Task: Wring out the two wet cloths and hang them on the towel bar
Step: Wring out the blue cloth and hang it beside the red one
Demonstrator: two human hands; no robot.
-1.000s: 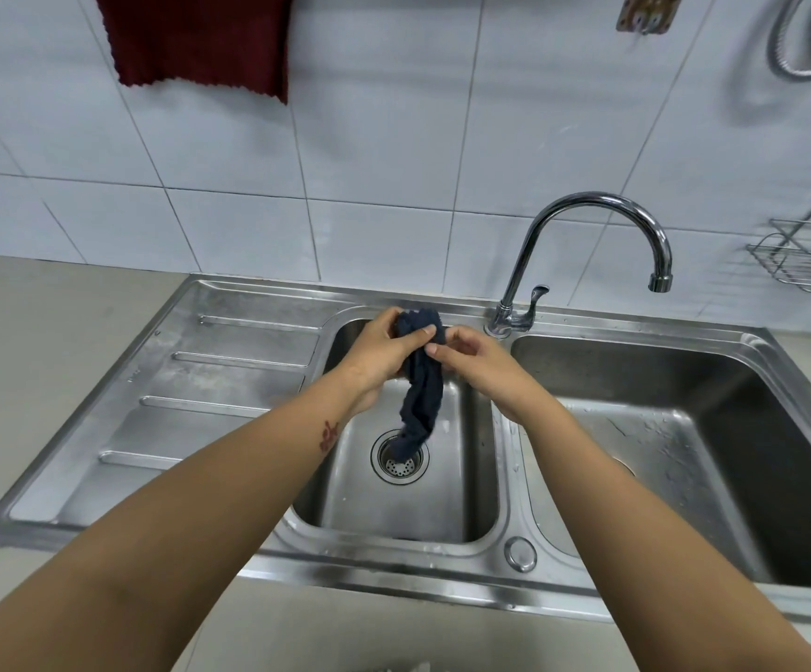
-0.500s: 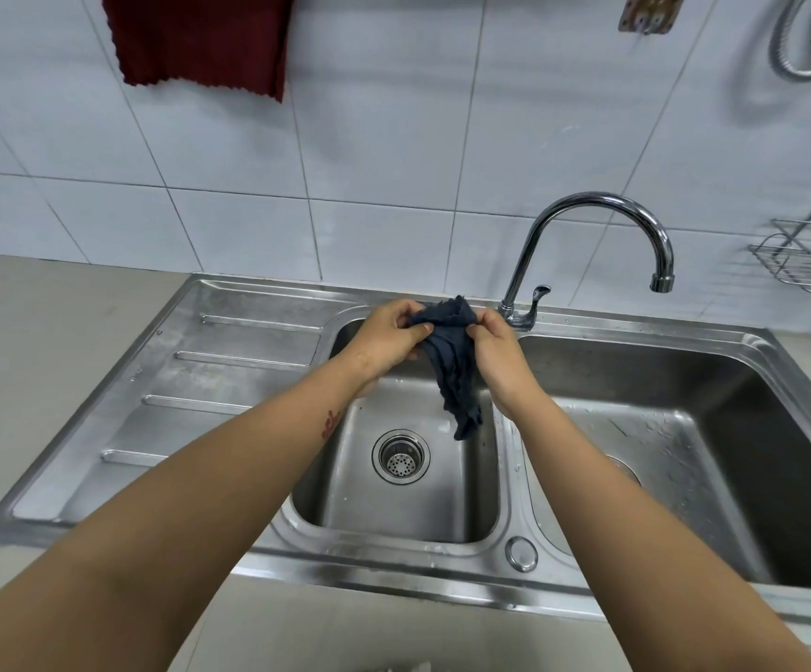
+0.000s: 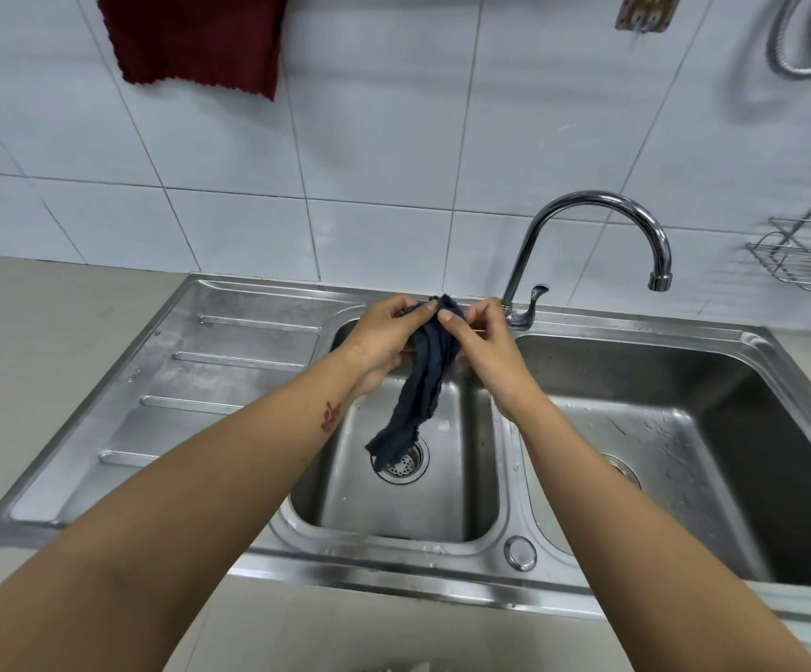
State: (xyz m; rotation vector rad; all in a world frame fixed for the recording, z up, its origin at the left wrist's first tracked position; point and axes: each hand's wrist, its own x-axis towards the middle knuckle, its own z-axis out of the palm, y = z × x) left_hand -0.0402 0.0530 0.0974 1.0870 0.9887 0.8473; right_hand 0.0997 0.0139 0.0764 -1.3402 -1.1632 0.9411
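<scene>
While a dark red cloth (image 3: pixel 194 38) hangs on the tiled wall up at the left, the left hand (image 3: pixel 384 337) pinches the top of a navy cloth (image 3: pixel 422 385) over the small sink basin (image 3: pixel 471 502). The right hand (image 3: pixel 483 341) grips the same bunched top edge, and the cloth's tail dangles above the drain strainer (image 3: pixel 401 465), left of the faucet (image 3: pixel 587 244).

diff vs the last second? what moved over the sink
Both hands stayed on the dark blue cloth over the left basin. Half a second ago it was bunched short between them; now the left hand and right hand pinch its top, and it hangs long again, its tail over the drain. Maroon cloth on the wall and the faucet: unchanged.
</scene>
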